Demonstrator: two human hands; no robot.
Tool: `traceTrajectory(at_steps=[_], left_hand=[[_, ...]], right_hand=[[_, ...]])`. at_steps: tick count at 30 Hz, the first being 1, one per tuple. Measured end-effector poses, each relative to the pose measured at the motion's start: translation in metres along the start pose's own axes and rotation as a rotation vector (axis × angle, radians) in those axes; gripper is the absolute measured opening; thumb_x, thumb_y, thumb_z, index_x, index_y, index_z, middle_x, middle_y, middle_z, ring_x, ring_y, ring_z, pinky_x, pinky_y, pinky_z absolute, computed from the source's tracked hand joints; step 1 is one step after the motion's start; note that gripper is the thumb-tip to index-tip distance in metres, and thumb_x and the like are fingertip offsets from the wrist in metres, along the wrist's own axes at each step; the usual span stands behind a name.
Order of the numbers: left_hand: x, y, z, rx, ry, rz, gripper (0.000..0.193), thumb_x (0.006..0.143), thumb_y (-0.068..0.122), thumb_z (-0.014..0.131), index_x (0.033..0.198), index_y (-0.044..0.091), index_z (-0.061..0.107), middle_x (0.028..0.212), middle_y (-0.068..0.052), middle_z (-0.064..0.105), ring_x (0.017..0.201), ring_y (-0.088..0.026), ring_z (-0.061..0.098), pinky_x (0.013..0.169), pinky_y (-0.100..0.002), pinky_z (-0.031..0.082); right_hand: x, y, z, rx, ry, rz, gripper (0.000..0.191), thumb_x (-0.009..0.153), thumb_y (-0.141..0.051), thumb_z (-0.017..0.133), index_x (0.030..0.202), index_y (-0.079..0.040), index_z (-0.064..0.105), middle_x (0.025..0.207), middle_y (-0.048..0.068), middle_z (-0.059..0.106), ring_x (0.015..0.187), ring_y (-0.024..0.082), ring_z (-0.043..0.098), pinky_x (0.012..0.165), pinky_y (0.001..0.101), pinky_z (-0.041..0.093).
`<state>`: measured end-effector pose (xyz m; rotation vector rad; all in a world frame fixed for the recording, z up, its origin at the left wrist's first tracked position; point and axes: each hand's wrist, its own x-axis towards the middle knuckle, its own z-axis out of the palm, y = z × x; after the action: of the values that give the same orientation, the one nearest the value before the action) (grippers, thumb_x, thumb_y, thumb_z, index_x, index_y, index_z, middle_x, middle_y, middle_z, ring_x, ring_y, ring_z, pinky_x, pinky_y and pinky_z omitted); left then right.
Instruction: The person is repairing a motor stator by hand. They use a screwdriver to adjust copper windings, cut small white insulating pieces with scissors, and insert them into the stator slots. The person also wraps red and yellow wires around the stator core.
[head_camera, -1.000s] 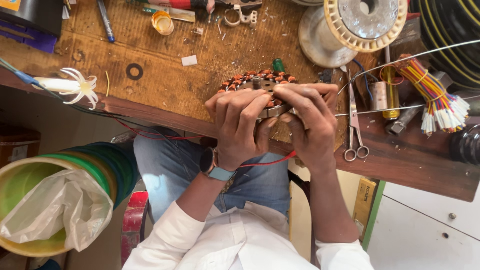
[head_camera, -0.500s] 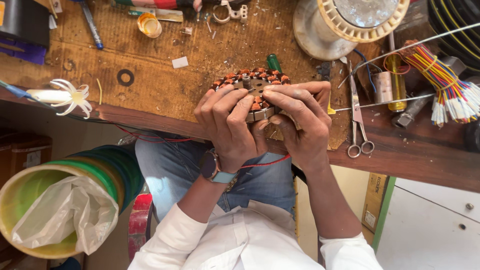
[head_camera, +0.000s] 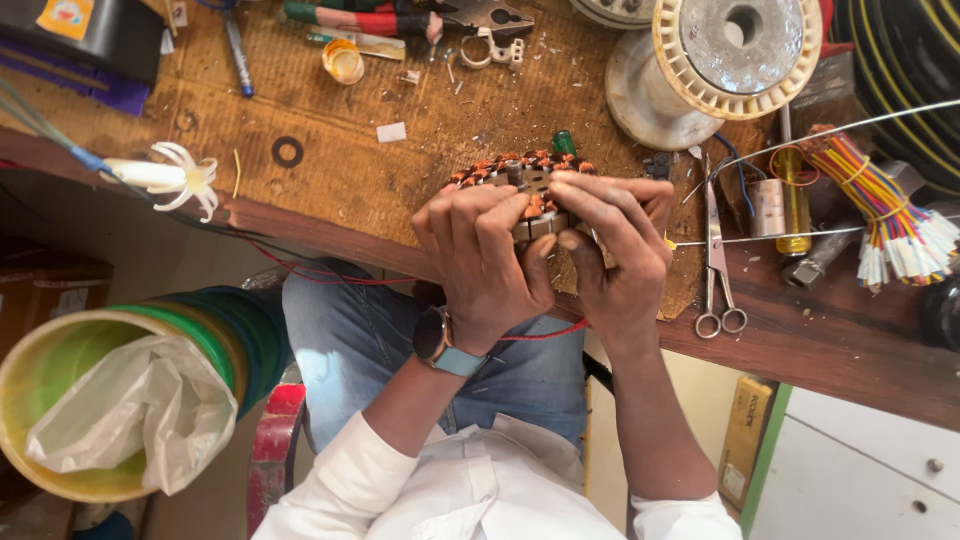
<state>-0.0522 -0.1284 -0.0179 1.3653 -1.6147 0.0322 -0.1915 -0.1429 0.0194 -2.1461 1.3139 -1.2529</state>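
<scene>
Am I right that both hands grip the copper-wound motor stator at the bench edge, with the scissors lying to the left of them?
Not quite. In the head view both hands, left and right, do grip the stator at the bench edge, but the scissors lie to their right.

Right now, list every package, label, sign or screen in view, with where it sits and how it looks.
Sticker label: top left, on a dark box; yellow-orange rectangle with a cartoon picture.
Cardboard box: lower right under the workbench; tall, yellowish-brown, standing on end.
Smartwatch: on the left wrist; round dark face, seen edge-on, blue strap.
</scene>
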Motion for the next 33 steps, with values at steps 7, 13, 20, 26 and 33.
traceTrajectory(at_steps=[7,13,20,26,33], left_hand=[[0.007,-0.004,-0.023,-0.131,-0.174,0.063,0.041,0.101,0.035,0.071,0.132,0.013,0.056,0.126,-0.006,0.060,0.118,-0.030,0.054,0.105,-0.048,0.037],[0.026,-0.011,-0.045,-0.287,-0.360,0.090,0.050,0.092,0.025,0.079,0.134,0.011,0.056,0.128,-0.008,0.060,0.121,-0.031,0.055,0.108,-0.046,0.038],[0.045,-0.024,-0.063,-0.420,-0.519,0.093,0.051,0.091,0.021,0.080,0.135,0.012,0.056,0.131,-0.009,0.060,0.125,-0.031,0.054,0.108,-0.045,0.039],[0.050,-0.030,-0.065,-0.446,-0.566,0.106,0.053,0.090,0.021,0.080,0.135,0.012,0.055,0.133,-0.011,0.059,0.129,-0.034,0.052,0.111,-0.047,0.038],[0.049,-0.032,-0.061,-0.496,-0.553,0.095,0.054,0.091,0.023,0.080,0.138,0.013,0.055,0.133,-0.009,0.059,0.131,-0.033,0.052,0.115,-0.048,0.037]], right_hand=[[0.000,0.016,-0.021,0.102,0.033,0.168,0.028,0.108,-0.017,0.064,0.133,-0.004,0.066,0.135,0.012,0.069,0.125,0.029,0.068,0.105,0.0366,0.056],[0.005,0.027,-0.025,-0.317,-0.358,0.366,0.052,0.086,-0.021,0.077,0.133,-0.004,0.062,0.130,0.017,0.067,0.109,0.034,0.066,0.090,0.0437,0.051],[0.003,0.024,-0.030,-0.293,-0.210,0.445,0.058,0.093,-0.001,0.071,0.147,-0.016,0.058,0.116,0.010,0.073,0.097,0.023,0.073,0.085,0.0393,0.057],[-0.023,0.023,-0.085,0.817,0.125,0.517,0.066,0.103,-0.004,0.077,0.160,0.002,0.044,0.105,0.009,0.067,0.095,0.016,0.066,0.079,0.0355,0.060],[-0.020,0.014,-0.072,0.982,0.113,0.326,0.082,0.098,-0.005,0.085,0.160,-0.004,0.032,0.096,0.013,0.069,0.088,0.023,0.073,0.080,0.0390,0.064]])
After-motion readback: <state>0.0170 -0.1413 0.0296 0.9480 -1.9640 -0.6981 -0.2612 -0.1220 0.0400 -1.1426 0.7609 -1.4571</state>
